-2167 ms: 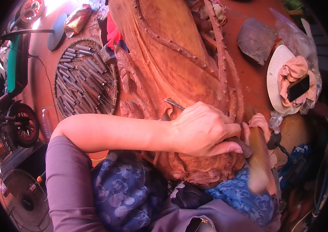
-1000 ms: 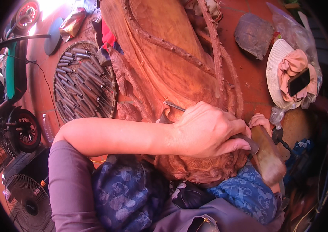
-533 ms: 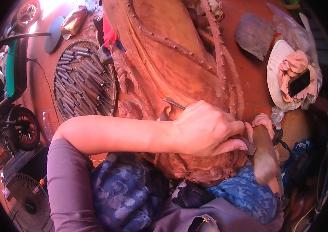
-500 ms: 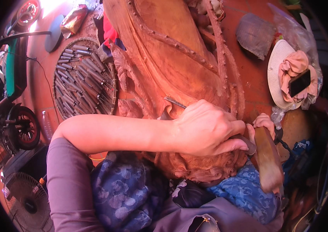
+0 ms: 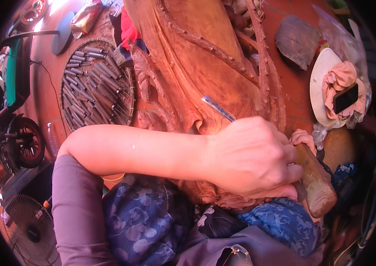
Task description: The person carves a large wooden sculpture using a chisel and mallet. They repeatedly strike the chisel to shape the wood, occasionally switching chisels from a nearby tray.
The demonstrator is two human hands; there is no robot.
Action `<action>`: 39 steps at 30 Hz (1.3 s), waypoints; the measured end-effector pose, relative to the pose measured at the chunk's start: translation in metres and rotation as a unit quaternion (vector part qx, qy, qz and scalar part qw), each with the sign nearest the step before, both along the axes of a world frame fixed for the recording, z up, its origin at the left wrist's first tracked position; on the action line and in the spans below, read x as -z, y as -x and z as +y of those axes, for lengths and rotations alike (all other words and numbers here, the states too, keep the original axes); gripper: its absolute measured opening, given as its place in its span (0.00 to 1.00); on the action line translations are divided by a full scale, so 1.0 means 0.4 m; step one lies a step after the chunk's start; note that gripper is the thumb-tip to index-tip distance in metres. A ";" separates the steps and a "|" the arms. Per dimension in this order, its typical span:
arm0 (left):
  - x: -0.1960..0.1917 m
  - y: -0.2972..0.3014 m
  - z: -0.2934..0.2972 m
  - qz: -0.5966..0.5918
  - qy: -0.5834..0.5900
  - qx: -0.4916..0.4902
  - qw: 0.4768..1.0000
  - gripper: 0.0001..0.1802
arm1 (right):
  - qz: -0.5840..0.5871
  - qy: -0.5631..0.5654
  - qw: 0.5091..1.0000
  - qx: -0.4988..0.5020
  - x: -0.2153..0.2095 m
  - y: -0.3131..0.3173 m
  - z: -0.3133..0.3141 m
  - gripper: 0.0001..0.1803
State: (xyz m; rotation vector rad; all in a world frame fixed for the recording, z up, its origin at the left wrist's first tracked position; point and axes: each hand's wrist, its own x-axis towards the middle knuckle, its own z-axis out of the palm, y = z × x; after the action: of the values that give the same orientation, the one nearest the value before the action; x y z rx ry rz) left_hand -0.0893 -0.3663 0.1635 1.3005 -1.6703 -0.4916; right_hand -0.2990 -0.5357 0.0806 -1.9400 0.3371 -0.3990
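Note:
My left hand [image 5: 259, 157] is wrapped round a carving chisel [image 5: 218, 108]. Its narrow metal blade points up and left over a large reddish carved wood piece [image 5: 205, 66]; whether the tip touches the wood I cannot tell. The dark butt of the handle shows below my thumb. Right beside it, my right hand [image 5: 303, 138] grips a wooden mallet [image 5: 315, 184], whose thick end hangs toward me, close to the chisel's butt. The palm and most of the right fingers are hidden behind the mallet. Carved scrolls and root-like strands run along the wood.
A round woven basket [image 5: 132, 99] of many chisels stands at left, near a fan [image 5: 33, 230] and a motorbike wheel [image 5: 27, 144]. At right lie a white hat [image 5: 318, 88] with a phone [image 5: 345, 98] on it and a dark flat slab [image 5: 298, 42].
My left hand has shifted right and slightly toward me; the chisel tip has moved up and right, away from the small scroll. The mallet has tilted, its thick end now nearer the handle's butt.

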 end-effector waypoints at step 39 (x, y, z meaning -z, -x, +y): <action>0.042 0.019 0.038 0.080 -0.132 -0.064 0.986 0.16 | -0.070 0.068 0.993 0.060 0.035 0.010 0.007 0.19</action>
State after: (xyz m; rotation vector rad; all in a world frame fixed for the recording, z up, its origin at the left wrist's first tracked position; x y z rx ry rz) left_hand -0.0969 -0.3510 0.1469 1.5064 -1.4137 -0.7388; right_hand -0.3028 -0.5327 0.0665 -2.0164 0.3439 -0.6469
